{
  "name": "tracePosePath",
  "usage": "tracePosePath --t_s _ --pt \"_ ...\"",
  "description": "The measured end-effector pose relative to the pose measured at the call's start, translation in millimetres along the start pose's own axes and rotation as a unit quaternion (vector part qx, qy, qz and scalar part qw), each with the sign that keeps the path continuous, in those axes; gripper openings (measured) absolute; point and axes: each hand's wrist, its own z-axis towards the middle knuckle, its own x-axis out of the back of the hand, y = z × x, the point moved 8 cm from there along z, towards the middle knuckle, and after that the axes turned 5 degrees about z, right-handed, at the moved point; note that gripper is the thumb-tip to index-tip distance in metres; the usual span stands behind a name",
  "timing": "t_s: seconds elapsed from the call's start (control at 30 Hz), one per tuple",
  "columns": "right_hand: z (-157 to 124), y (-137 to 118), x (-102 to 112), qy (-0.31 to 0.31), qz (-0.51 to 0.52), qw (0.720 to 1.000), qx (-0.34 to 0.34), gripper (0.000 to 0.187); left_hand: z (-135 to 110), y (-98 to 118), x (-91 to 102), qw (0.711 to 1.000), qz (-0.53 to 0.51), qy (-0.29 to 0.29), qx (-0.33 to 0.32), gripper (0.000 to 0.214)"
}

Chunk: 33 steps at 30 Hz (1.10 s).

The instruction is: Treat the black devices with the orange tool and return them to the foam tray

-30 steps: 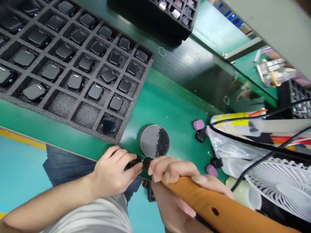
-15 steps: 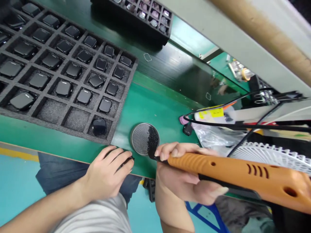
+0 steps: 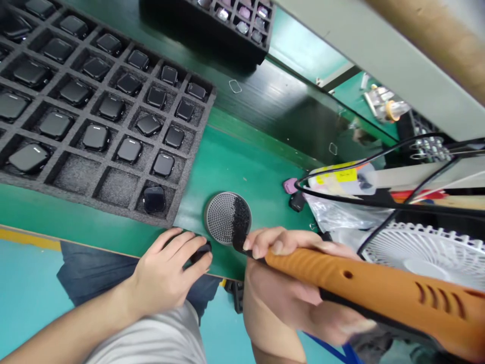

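My left hand (image 3: pixel 171 267) rests at the near edge of the green table (image 3: pixel 235 167), fingers curled over a small black part (image 3: pixel 200 251) that is mostly hidden. My right hand (image 3: pixel 288 273) grips an orange electric screwdriver (image 3: pixel 375 293), whose black tip sits at the near rim of a round perforated screw dish (image 3: pixel 228 218). Small dark screws fill the dish's right side. A black foam tray (image 3: pixel 94 167) of black square watch bodies lies to the left, with one body (image 3: pixel 153 199) in its nearest corner cell.
A second dark tray (image 3: pixel 242 20) with shiny parts stands at the back. To the right are a white fan (image 3: pixel 428 253), black cables (image 3: pixel 379 199), a plastic bag (image 3: pixel 337 212), a yellow-labelled tube (image 3: pixel 337 177) and small purple and black pieces (image 3: pixel 293 192).
The screwdriver swung away from the part in my left hand, over to the screw dish. My left hand lowered onto the table edge with the part. The view shifted.
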Motion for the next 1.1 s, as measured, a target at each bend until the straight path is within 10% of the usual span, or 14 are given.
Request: tracePosePath --t_s 1.1 --pt "-23.0 -0.6 -30.0 -0.086 -0.029 0.995 -0.053 0.05 3.5 1.4 -0.7 1.0 0.001 0.023 0.017 0.02"
